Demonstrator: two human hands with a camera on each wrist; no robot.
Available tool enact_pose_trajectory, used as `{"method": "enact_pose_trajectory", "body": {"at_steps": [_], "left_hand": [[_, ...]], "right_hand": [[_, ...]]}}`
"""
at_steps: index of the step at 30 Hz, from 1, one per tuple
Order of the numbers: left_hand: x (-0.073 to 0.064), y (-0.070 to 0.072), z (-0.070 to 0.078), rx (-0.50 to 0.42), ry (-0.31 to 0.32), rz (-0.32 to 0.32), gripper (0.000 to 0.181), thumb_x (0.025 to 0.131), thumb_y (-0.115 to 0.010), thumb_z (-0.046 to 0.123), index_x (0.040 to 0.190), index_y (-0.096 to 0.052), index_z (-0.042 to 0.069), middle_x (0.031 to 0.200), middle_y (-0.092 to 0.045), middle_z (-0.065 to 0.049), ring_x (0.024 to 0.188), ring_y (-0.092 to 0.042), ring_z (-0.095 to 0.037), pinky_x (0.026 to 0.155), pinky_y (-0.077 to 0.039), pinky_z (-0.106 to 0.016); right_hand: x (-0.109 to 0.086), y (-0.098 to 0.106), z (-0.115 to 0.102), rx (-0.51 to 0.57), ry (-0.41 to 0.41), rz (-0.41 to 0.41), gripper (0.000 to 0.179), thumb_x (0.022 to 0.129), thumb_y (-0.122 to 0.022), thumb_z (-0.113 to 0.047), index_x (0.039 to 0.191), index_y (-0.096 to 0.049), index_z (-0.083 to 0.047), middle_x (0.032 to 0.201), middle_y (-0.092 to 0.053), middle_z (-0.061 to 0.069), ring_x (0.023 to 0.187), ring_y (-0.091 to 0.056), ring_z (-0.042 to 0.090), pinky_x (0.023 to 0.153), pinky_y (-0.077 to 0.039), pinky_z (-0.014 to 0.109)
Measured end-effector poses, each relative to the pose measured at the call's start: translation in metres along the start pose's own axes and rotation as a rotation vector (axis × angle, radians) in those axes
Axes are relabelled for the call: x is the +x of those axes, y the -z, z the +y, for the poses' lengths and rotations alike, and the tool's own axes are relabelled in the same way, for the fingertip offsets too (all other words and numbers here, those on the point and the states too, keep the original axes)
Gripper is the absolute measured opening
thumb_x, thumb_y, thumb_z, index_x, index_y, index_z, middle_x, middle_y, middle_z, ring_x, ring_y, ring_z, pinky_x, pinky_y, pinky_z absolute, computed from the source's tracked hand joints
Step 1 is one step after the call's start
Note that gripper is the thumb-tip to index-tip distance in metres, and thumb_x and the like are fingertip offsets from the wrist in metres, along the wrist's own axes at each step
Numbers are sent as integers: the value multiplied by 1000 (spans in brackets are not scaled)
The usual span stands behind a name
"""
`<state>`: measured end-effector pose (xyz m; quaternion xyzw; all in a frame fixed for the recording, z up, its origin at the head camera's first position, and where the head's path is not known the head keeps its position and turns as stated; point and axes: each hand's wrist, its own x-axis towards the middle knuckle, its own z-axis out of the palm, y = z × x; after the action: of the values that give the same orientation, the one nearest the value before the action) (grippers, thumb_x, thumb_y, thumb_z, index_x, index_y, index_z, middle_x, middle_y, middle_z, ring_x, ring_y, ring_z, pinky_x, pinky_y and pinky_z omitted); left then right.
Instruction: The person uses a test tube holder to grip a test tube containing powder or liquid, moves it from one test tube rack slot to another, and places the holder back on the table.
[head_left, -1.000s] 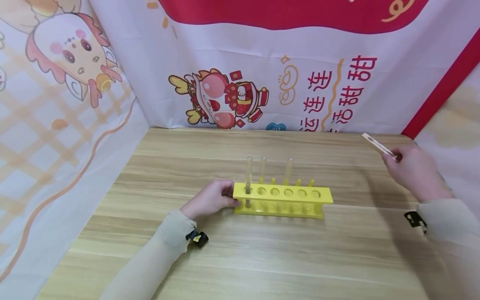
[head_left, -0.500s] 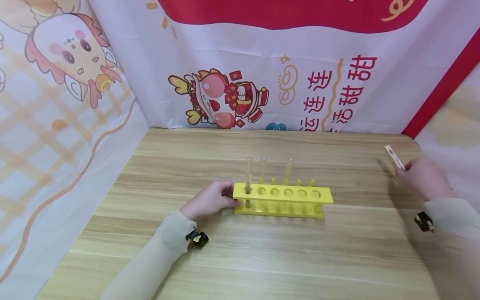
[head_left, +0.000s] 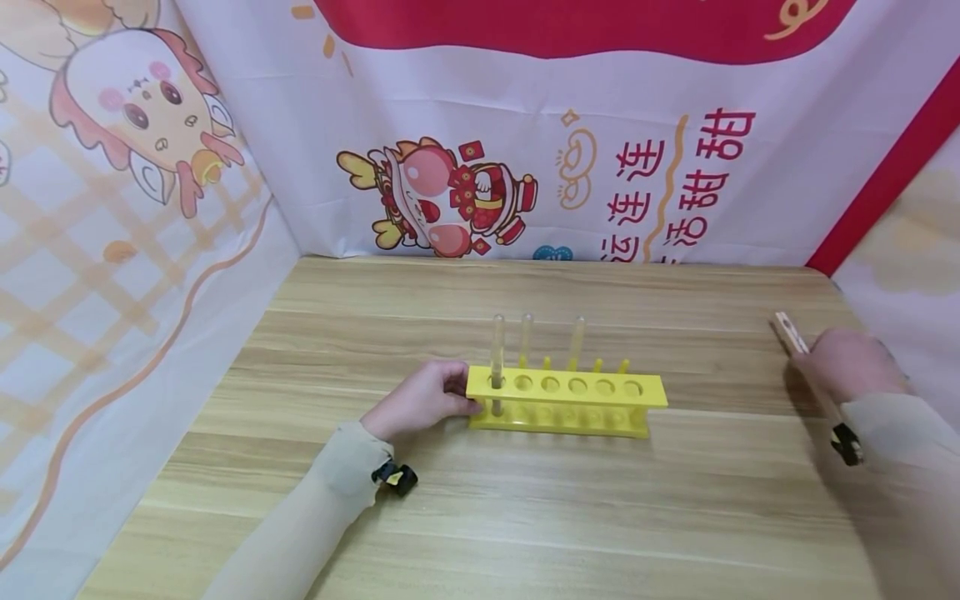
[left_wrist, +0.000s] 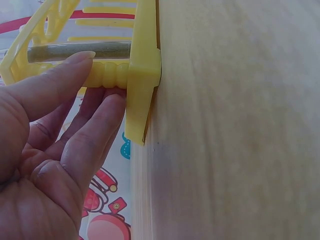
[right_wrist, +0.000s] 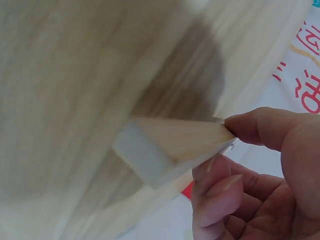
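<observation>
A yellow test tube rack (head_left: 566, 388) stands upright on the table. My left hand (head_left: 420, 400) grips its left end post; in the left wrist view the thumb lies in front and the fingers curl behind. One glass test tube (head_left: 497, 342) sits in the leftmost hole and looks greyish low down. Two more glass tubes (head_left: 527, 337) stand over pegs along the back. At the far right, my right hand (head_left: 855, 367) pinches a wooden test tube holder (right_wrist: 180, 145) between thumb and fingers, low over the tabletop. Whether it touches the wood is unclear.
The wood-grain table (head_left: 562, 517) carries the rack near its middle. Printed cloth (head_left: 450, 100) hangs along the back and both sides. Several yellow pegs (head_left: 597, 365) rise from the rack's rear edge.
My right hand has carried the wooden test tube holder rightward and down toward the tabletop, close to the table's right edge. The left hand and the rack stay where they were.
</observation>
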<state>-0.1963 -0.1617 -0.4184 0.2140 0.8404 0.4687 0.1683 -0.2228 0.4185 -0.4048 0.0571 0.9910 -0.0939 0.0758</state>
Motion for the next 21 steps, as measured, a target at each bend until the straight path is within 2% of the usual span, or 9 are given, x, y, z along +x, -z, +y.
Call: {"method": "enact_pose_trajectory", "body": {"at_steps": [5,14,17,21], "left_hand": [[-1,0,0,-3,8,3,23,83,-80,10,104,-70,11,97,-71,3,91,-66,-15,85,-52,-35],[-3,1,-2,2,-2,14,24,83,-81,10,105,-70,12,98,-71,4,92,-66,-14,86,-52,-35],[-3,3,-4,4,-9,8,26,83,-80,10,107,-70,12,100,-71,4,93,-65,-15,85,-52,-34],[-5,8,-5,4,-16,-17,27,84,-80,11,110,-70,13,102,-70,4,95,-65,-15,86,-53,-34]], "right_hand": [[-2,-3,0,-52,38,11,40,89,-60,-33,57,-56,-10,57,-52,7,55,-50,28,48,-40,38],[-2,-7,1,-46,101,57,41,90,-60,-35,57,-54,-12,53,-50,2,53,-48,25,47,-36,36],[-2,-4,0,-32,77,31,41,93,-59,-37,68,-64,-6,58,-56,3,58,-51,27,50,-41,37],[-4,3,-4,21,54,56,53,97,-55,-44,98,-66,8,84,-66,25,71,-60,41,56,-47,47]]}}
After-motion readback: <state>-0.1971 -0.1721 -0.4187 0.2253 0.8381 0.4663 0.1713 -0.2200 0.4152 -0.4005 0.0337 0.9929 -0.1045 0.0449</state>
